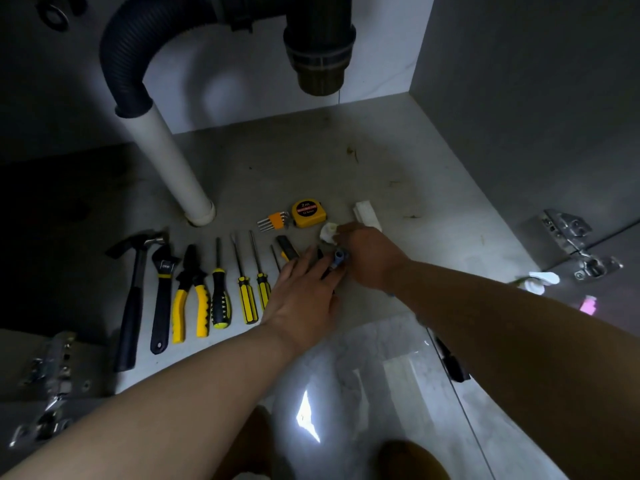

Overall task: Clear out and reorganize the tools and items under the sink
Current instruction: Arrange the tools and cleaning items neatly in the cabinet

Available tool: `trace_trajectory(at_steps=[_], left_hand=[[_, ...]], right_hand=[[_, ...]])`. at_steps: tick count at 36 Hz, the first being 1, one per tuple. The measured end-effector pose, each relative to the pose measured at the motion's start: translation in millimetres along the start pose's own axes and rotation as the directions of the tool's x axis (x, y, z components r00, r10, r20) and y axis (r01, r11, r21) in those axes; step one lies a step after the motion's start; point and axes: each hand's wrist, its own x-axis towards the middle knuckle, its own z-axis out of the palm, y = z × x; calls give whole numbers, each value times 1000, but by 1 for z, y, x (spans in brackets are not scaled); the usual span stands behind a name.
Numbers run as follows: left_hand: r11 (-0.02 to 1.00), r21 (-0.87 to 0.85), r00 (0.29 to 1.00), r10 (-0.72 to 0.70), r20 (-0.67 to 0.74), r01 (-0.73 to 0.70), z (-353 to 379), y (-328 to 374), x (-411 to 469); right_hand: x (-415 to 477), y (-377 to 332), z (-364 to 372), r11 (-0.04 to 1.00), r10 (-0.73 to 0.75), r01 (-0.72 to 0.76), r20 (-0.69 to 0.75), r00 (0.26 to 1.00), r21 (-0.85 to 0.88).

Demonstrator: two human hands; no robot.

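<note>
STEP: sorting | tool row (221, 296): parallel on cabinet floor (311, 168), left of centre, likely for access | left hand (304, 296): released, flat, steadying dark tool (320, 255) | right hand (370, 258): curled beside white part (328, 233), grasp cannot be told

We see a grey cabinet floor (311, 161) with dark smudges. Along its front edge, the hammer (133, 299) has a black handle and a silvery head. The wrench (162, 292) is black with a yellow band, and the pliers (191, 299) have yellow-and-black grips. One stout screwdriver (220, 303) is black with yellow patches; two slimmer screwdrivers (247, 299) (263, 289) are yellow with black stripes. The hex keys (273, 220) have an orange holder. The tape measure (308, 213) is yellow with a black-and-red label. We also see a white piece (327, 232), a blue-grey fitting (337, 259), a ribbed black hose (121, 60) and a white pipe (176, 168).
</note>
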Motion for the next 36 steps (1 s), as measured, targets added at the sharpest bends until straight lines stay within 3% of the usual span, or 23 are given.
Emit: trace_trajectory(at_steps=[3,5,7,9,11,13,36], left_hand=[[1000,-2,1000,12,-3,-12,-2,1,-3],[1000,5,1000,21,-7,-21,-2,1,-5],[1000,6,1000,28,-6,-28,-2,1,-7],[1000,-4,1000,31,-3,-31,-2,1,-9],[1000,-10,1000,28,-5,-28,-2,2,-11],[1000,-10,1000,23,-8,-23,-2,3,-12],[991,9,984,134,-114,-134,-13,5,-41]], right_hand=[[-5,0,-1,1000,-3,3,-7,1000,-28],[-12,2,-1,1000,10,-12,-95,995,-17],[-19,9,2,993,94,-110,-275,957,-46],[-29,17,7,953,271,-303,-378,885,-26],[-39,26,13,886,452,-462,-305,838,44],[-44,33,20,853,521,-517,-202,829,73],[-48,24,38,911,393,-412,-274,878,-14]])
